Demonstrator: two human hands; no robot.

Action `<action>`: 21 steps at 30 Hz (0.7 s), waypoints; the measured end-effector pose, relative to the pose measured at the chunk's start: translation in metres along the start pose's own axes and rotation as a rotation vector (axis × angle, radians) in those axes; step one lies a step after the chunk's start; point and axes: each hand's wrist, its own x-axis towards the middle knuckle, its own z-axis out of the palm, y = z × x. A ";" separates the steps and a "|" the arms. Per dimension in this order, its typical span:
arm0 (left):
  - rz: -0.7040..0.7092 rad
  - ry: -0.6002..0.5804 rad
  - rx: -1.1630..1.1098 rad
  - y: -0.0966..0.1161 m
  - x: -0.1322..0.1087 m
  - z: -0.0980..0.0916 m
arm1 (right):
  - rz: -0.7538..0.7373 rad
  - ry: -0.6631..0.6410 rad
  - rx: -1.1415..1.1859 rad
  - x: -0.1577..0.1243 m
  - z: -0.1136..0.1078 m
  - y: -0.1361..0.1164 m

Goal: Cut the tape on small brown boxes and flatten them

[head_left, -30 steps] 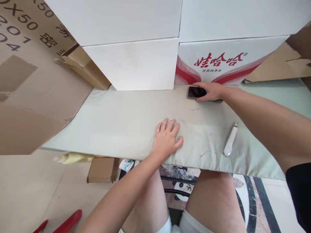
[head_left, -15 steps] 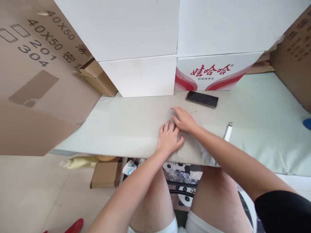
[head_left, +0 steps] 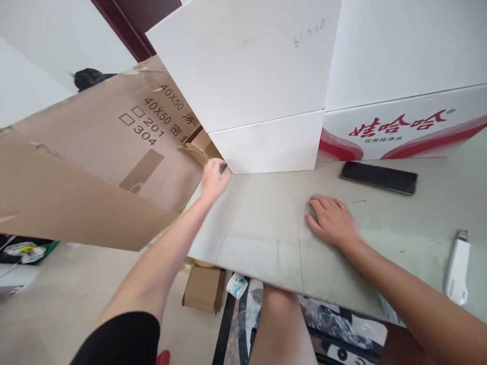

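My left hand (head_left: pixel 214 180) reaches to the small open cardboard box (head_left: pixel 207 144) wedged between the large carton and the white boxes. Its thumb stands apart from the slightly blurred fingers, and nothing shows in it. Whether the fingertips touch the box, I cannot tell. My right hand (head_left: pixel 333 220) lies palm down on the pale green table cover (head_left: pixel 262 213), its fingers stretched out. A faint see-through edge runs beside its fingertips, perhaps clear film. Above and right of that hand lies a black phone (head_left: pixel 379 177).
Stacked white boxes (head_left: pixel 266 76) line the back, one with red lettering (head_left: pixel 397 129). A large brown carton (head_left: pixel 114 167) stands left. A white box cutter (head_left: pixel 457 268) lies right. Below the table are a small brown box (head_left: pixel 203 288) and a paper cup (head_left: pixel 236 285).
My left hand has left the right hand's side and moved left to the small cardboard box. My right hand stays on the table. The view has swung left.
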 end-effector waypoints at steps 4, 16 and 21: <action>-0.115 0.146 0.192 -0.042 0.072 -0.040 | -0.002 0.009 -0.042 0.001 0.001 0.000; -0.285 0.063 0.235 -0.053 0.054 -0.053 | 0.023 -0.097 -0.044 0.001 -0.010 -0.004; -0.199 -0.017 0.268 -0.047 0.042 -0.069 | 0.019 -0.088 -0.030 0.000 -0.013 -0.006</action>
